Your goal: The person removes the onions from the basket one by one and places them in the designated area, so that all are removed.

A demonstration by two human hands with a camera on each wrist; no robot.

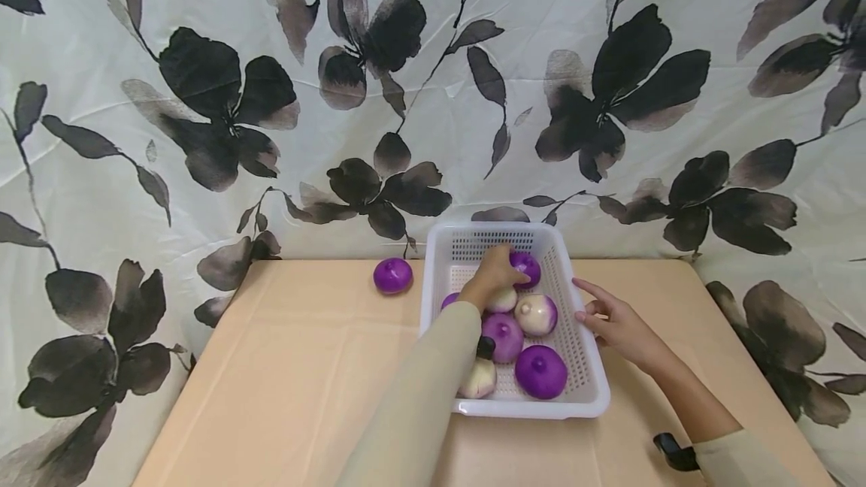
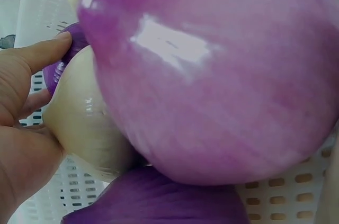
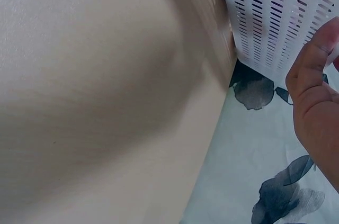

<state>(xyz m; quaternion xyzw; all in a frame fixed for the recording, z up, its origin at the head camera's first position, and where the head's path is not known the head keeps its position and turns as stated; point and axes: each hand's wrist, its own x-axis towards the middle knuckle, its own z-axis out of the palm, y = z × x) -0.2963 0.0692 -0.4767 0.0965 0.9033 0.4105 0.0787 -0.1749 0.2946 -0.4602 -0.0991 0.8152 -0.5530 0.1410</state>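
My left hand (image 1: 496, 273) reaches into the white plastic basket (image 1: 433, 276) and pinches a purple onion (image 1: 525, 269) near the back right corner. In the left wrist view the thumb (image 2: 50, 52) lies on that onion, beside a cream onion (image 2: 87, 121). A large pale purple onion (image 2: 212, 75) fills much of this view. At the basket's right side is my right hand (image 1: 619, 325), its fingertips against the rim and its fingers loosely bent. The right wrist view shows its bent finger (image 3: 312, 62) by the slotted wall.
Inside the basket sit more onions, among them a dark purple onion (image 1: 541, 372) at the front and a cream-and-purple onion (image 1: 536, 314). Another purple onion (image 1: 392, 276) stands outside, left of the basket, on the tan table (image 1: 304, 382). A floral cloth (image 1: 473, 134) hangs behind.
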